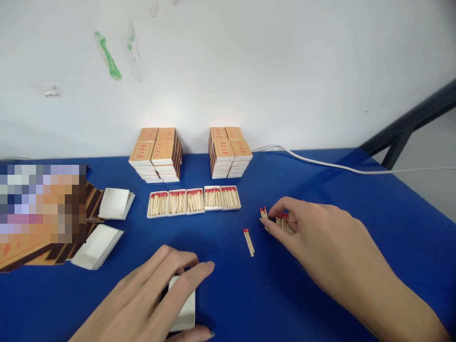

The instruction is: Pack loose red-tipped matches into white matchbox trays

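Note:
My right hand (320, 242) is on the right, its thumb and index fingertip closing on a few red-tipped matches (264, 214). Under its palm lies a pile of matches (284, 222), partly hidden by the fingers. A few loose matches (249, 242) lie on the blue table to the left of that hand. At the lower left, my left hand (160, 294) curves over a white matchbox tray (185, 308), thumb at the near end and fingers around the far end. The hand covers much of this tray, and its inside is hidden.
Several match-filled trays (195, 200) stand in a row mid-table. Behind them are two stacks of orange matchboxes (156, 154) (230, 152) near the wall. White trays (97, 247) and flat orange sleeves (32, 251) lie at left, partly blurred. A white cable (320, 165) crosses the back right.

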The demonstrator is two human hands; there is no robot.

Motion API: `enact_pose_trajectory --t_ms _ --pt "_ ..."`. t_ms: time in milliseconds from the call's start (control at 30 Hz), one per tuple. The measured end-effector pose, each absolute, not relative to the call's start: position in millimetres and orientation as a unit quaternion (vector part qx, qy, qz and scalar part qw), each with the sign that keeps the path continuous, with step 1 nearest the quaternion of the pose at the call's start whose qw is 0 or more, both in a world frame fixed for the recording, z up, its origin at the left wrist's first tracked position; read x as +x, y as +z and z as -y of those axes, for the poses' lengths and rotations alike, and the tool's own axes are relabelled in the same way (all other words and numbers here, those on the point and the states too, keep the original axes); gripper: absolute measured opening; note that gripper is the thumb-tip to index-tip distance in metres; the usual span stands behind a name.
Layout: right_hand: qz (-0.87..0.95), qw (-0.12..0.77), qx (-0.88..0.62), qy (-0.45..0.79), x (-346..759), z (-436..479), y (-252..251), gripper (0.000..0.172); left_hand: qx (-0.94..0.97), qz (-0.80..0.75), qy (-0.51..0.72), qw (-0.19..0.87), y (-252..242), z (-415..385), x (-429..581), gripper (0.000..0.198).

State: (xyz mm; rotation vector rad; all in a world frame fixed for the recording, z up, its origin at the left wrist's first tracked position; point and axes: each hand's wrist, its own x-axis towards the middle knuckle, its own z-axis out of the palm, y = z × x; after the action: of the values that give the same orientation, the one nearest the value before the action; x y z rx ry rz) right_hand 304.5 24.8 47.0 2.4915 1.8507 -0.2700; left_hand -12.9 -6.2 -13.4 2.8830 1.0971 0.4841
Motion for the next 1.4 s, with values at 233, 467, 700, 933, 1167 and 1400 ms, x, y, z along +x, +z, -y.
enact_pose_trajectory --t_ms 233,467,700,933,1167,1400 --pt "-0.613 -0.004 0.782 -0.115 303 -24 45 0.030 0.917 -0.366 0.154 0.019 -13 9 -11 0.062" --pt "-0.636 -0.012 0.761 -0.129 302 -15 43 0.033 0.926 -0.338 0.169 0.009 -11 4 -12 0.062" --pt "-0.704 -0.039 0.693 -0.149 303 -7 43 0.031 0.923 -0.351 0.157 -0.002 -10 6 -11 0.062" --pt "-0.693 -0.044 0.701 -0.164 303 -8 48 0.032 0.922 -0.355 0.152 -0.003 -10 6 -11 0.062" --pt "-0.684 -0.048 0.714 -0.143 302 -10 43 0.031 0.923 -0.355 0.149 0.003 -9 8 -11 0.063" --pt "-0.696 -0.042 0.699 -0.156 301 -8 43 0.035 0.926 -0.347 0.150 -0.004 -10 5 -11 0.062"
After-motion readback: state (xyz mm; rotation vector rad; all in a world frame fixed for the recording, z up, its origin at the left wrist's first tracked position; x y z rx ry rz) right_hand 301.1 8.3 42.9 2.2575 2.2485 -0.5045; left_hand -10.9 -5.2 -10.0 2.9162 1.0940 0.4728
